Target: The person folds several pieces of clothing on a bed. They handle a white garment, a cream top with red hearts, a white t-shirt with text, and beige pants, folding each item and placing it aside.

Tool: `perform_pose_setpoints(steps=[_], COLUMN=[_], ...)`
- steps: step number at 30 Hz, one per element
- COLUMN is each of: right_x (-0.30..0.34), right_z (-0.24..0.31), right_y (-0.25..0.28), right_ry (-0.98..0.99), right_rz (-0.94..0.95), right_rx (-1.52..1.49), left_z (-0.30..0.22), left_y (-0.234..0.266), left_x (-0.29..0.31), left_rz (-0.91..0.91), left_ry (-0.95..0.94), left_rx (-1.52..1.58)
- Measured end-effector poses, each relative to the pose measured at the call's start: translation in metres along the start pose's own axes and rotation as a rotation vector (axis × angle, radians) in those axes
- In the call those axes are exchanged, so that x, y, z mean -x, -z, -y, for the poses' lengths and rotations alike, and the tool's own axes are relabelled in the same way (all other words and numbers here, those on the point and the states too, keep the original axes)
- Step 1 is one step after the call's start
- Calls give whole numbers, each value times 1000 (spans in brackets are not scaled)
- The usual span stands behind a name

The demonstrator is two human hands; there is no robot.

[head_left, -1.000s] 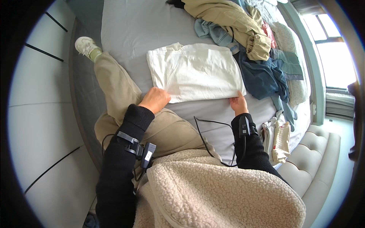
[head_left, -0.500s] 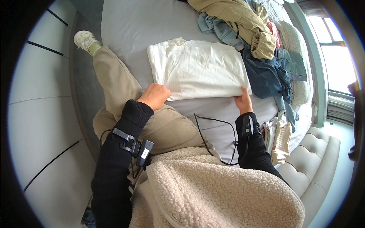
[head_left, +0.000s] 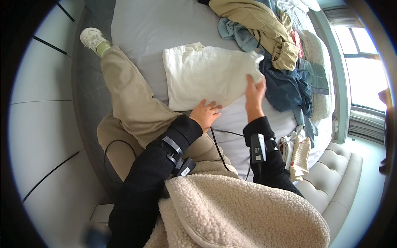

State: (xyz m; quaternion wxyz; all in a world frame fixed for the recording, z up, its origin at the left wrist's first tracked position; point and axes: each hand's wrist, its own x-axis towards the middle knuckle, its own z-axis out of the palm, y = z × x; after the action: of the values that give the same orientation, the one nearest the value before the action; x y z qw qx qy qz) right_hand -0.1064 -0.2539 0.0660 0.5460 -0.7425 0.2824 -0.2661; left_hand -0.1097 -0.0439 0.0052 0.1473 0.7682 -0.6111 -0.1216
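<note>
While the left hand [head_left: 205,115] lies with fingers slightly spread at six o'clock on the white cloth [head_left: 206,76], the right hand [head_left: 255,95] meets it between three and four, whether pinching I cannot tell, its fingertips being partly hidden. The cloth lies at twelve on the bed [head_left: 142,25]; toward one, the clothes [head_left: 242,14] are cut off above.

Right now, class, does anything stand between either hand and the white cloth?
Nothing visible does: the right hand holds the white cloth by its right end, and the left hand lies at its near edge. The blue clothes lie to its right.
</note>
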Motion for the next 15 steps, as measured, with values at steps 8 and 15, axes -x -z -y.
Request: perform_pose_setpoints(steps=[8,15], right_x=[63,82], right_z=[-4,6], right_y=[-88,-81], right_ry=[105,439], right_rz=[948,730], right_rx=[321,618], left_z=[31,78], left_y=[60,96], left_x=[40,91], left_rz=[305,107], left_ry=[268,469], left_rx=[381,375])
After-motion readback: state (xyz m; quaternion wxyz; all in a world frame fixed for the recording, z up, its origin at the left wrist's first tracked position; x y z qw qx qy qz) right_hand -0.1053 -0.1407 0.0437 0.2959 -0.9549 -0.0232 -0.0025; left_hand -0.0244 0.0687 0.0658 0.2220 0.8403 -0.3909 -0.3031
